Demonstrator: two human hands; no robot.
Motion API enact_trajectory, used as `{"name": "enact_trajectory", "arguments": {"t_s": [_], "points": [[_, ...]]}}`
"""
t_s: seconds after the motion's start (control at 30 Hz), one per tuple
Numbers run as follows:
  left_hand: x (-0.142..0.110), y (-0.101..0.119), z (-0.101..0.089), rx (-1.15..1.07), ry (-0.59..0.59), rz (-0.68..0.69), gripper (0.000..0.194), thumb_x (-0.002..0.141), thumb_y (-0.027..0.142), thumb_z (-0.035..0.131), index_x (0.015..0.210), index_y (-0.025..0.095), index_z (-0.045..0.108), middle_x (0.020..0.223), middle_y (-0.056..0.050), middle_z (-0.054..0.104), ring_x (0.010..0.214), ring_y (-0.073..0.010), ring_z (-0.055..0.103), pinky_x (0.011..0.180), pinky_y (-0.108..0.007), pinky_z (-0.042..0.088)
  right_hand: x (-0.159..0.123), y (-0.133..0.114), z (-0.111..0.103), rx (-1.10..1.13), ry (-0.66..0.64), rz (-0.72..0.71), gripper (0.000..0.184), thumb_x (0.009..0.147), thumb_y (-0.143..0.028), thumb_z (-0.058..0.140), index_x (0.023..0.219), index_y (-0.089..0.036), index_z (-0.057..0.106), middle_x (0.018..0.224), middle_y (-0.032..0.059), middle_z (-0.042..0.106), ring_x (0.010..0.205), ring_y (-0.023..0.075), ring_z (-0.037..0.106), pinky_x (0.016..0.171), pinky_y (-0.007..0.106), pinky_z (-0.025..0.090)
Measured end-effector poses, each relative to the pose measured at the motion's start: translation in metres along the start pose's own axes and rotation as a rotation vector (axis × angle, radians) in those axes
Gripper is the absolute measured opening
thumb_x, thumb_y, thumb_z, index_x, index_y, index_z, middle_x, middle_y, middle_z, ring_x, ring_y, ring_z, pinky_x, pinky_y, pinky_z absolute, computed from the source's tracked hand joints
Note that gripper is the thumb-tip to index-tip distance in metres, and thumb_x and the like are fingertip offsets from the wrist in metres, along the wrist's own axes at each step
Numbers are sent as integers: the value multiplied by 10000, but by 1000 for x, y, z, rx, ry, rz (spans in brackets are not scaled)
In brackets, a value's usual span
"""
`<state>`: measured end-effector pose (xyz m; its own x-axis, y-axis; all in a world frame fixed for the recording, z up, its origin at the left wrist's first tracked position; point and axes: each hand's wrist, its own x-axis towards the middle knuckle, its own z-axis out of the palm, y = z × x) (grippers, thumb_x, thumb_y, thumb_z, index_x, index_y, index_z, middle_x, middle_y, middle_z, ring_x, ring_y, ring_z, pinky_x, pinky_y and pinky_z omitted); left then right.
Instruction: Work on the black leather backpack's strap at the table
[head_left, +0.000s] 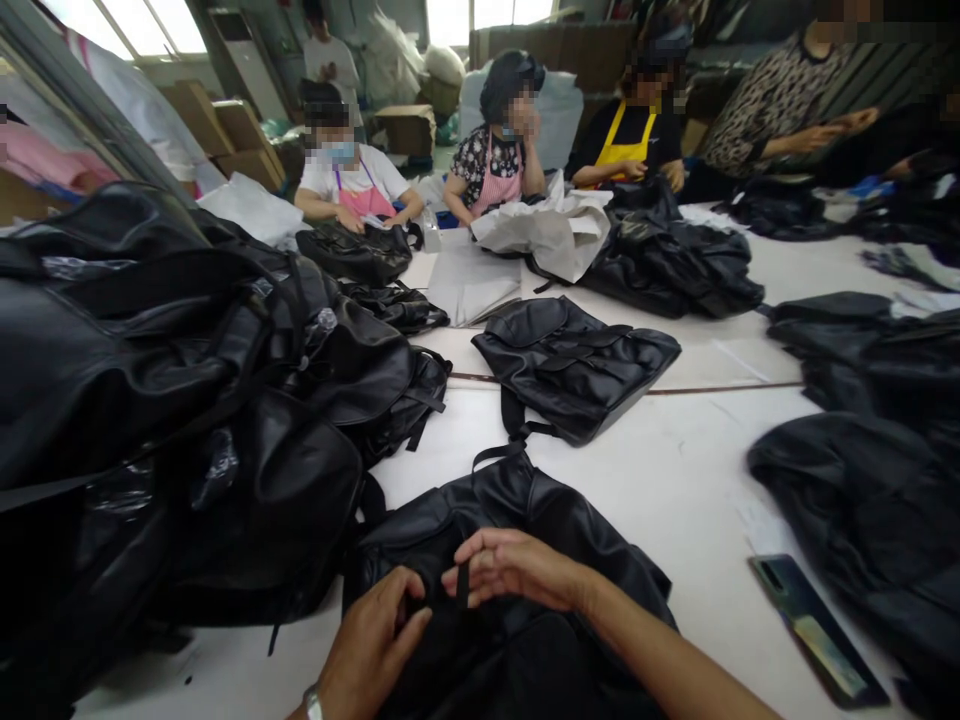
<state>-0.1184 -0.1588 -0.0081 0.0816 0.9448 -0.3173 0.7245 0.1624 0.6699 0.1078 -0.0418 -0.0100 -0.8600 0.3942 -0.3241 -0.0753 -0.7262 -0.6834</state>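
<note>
A black leather-look backpack (592,530) lies on the white table right in front of me, under both my hands. My right hand (517,570) reaches in from the right with its fingers pointing left. A short black strap (463,585) sits at its fingertips, seemingly between thumb and fingers. Beside it on the left, my left hand (379,640) is closed, thumb and bent forefinger close together over the bag. What lies inside its curled fingers is hidden. A watch or bracelet (313,703) circles the left wrist.
A tall heap of black backpacks (150,330) fills the left side. Another backpack (577,360) lies just beyond mine. A phone (817,630) rests at right beside more black bags (862,520). Across the table (712,450), several people sit or stand near paper sheets (472,285).
</note>
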Motion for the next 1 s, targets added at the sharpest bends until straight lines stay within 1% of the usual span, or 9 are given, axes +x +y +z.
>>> {"name": "enact_trajectory", "arguments": {"t_s": [0.1, 0.2, 0.27, 0.37, 0.47, 0.57, 0.63, 0.73, 1.0], "points": [[-2, -6, 3, -75, 55, -59, 232, 910, 389, 501, 1095, 258, 456, 870, 12, 590, 731, -164, 572, 709, -295, 455, 0, 9, -13, -96, 236, -135, 420, 715, -297, 704, 1066, -143, 530, 1094, 164, 680, 1006, 262, 652, 771, 340, 503], [-3, -10, 6, -132, 81, -75, 360, 896, 423, 531, 1212, 277, 440, 1040, -15, 617, 815, -166, 596, 768, -290, 479, 1, 21, -25, -406, 640, -202, 246, 841, -390, 569, 940, -166, 546, 753, 54, 688, 661, 187, 640, 589, 278, 437], [-4, -12, 8, -143, 82, -69, 333, 895, 432, 539, 1186, 277, 491, 1014, -13, 629, 805, -165, 596, 769, -282, 482, 0, 27, -28, -691, 867, -214, 240, 899, -410, 482, 887, -186, 567, 677, 15, 631, 611, 174, 592, 615, 300, 425], [-4, -13, 9, -139, 87, -60, 289, 889, 424, 557, 1136, 274, 541, 912, 3, 630, 745, -158, 579, 748, -271, 477, -2, 31, -19, -965, 1010, -287, 218, 923, -383, 462, 943, -219, 604, 919, 40, 624, 843, 203, 607, 775, 330, 435], [-6, -13, 9, -160, 96, -57, 291, 888, 410, 565, 1148, 282, 546, 883, 12, 621, 717, -148, 565, 732, -260, 464, -1, 34, 3, -903, 948, -351, 184, 938, -348, 462, 980, -245, 608, 1021, 26, 600, 879, 179, 601, 785, 288, 455], [-8, -10, 10, -221, 139, -69, 300, 880, 410, 571, 1148, 274, 560, 854, 15, 614, 678, -140, 548, 685, -251, 447, 6, 43, 24, -849, 724, -362, 151, 948, -294, 471, 976, -253, 614, 892, -7, 621, 771, 149, 606, 716, 251, 473], [-10, -7, 10, -272, 170, -105, 295, 861, 427, 588, 1095, 248, 589, 760, 24, 584, 639, -142, 527, 642, -249, 432, 11, 51, 31, -945, 563, -413, 159, 937, -233, 494, 1058, -248, 596, 960, 5, 635, 882, 161, 618, 811, 265, 483], [-12, -4, 11, -368, 192, -181, 339, 832, 456, 606, 1074, 218, 591, 657, 41, 529, 615, -150, 515, 608, -249, 417, 17, 58, 30, -1125, 413, -451, 299, 916, -163, 520, 1204, -245, 516, 1102, 39, 607, 1026, 182, 592, 914, 303, 480], [-11, -7, 20, -534, 279, -273, 434, 768, 464, 659, 1080, 183, 547, 696, 19, 548, 597, -147, 480, 597, -264, 397, 18, 57, 16, -1546, 347, -303, 563, 882, -76, 534, 1378, -316, 415, 1008, 46, 588, 848, 190, 628, 743, 288, 539]]}}
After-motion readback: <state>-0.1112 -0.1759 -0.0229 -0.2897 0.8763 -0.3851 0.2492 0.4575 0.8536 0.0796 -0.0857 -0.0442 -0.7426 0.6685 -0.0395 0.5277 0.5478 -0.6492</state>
